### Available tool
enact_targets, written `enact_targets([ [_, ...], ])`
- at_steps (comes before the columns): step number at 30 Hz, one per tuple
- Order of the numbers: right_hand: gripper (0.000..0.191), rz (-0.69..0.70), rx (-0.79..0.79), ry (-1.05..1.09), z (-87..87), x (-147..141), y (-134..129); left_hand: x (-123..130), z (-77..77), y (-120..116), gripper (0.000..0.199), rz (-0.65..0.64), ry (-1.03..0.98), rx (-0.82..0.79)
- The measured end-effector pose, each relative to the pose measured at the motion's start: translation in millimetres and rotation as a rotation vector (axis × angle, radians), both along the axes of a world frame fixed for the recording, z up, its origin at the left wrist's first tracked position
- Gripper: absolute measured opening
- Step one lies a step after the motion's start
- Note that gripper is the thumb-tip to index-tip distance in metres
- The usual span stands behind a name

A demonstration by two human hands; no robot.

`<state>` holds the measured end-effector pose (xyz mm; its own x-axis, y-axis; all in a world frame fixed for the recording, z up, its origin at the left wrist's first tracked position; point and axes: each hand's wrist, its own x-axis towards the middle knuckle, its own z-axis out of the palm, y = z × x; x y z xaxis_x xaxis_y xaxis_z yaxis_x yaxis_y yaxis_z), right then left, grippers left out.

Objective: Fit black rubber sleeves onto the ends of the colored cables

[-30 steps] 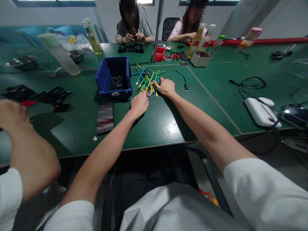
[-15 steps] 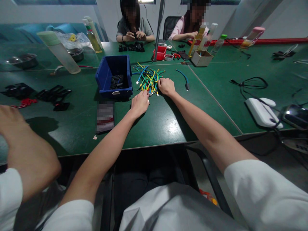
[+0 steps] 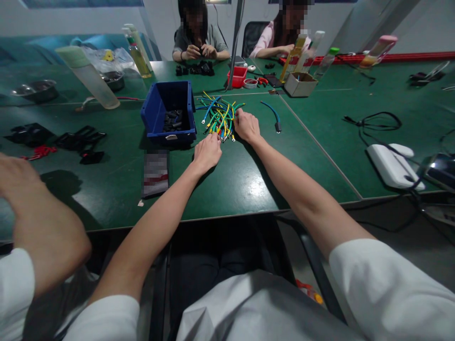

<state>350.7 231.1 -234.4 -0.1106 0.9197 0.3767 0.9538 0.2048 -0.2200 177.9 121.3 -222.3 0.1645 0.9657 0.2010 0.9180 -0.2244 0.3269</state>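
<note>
A loose pile of short wires (image 3: 223, 113), green-yellow and blue with ring terminals on their ends, lies on the green table. At its near edge is my left hand (image 3: 208, 154), fingers drawn together at the terminal ends. My right hand (image 3: 247, 125) bends round the pile's right side, its fingers curled in against the wires. Both sets of fingertips are partly hidden, so what they pinch is unclear. Apart from the pile, to the right, lies a single blue wire (image 3: 273, 112) with a black sleeve at its terminal end. Left of the pile stands a blue bin (image 3: 151, 116) holding black sleeves (image 3: 173, 121).
A grey packet (image 3: 155, 175) lies before the bin. Another person's arm (image 3: 46, 222) rests at the left edge. Across the table sit two people, near a red box (image 3: 237, 77), a small carton (image 3: 300, 86) and bottles. A white device (image 3: 391, 166) with cables lies right.
My right hand has shifted slightly, its fingers lifting a little beside the pile. My left hand stays nearly in place. The view has turned very slightly.
</note>
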Motion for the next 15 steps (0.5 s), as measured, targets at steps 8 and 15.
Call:
enact_targets([
  [8, 0.039, 0.07, 0.003, -0.044, -2.2, 2.2, 3.6, -1.1, -1.7, 1.2, 0.027, -0.009, 0.052, 0.032],
  [15, 0.037, 0.023, 0.019, -0.054, -2.4, 0.5, 2.8, -0.3, 0.2, -0.1, 0.028, -0.002, 0.055, 0.011],
])
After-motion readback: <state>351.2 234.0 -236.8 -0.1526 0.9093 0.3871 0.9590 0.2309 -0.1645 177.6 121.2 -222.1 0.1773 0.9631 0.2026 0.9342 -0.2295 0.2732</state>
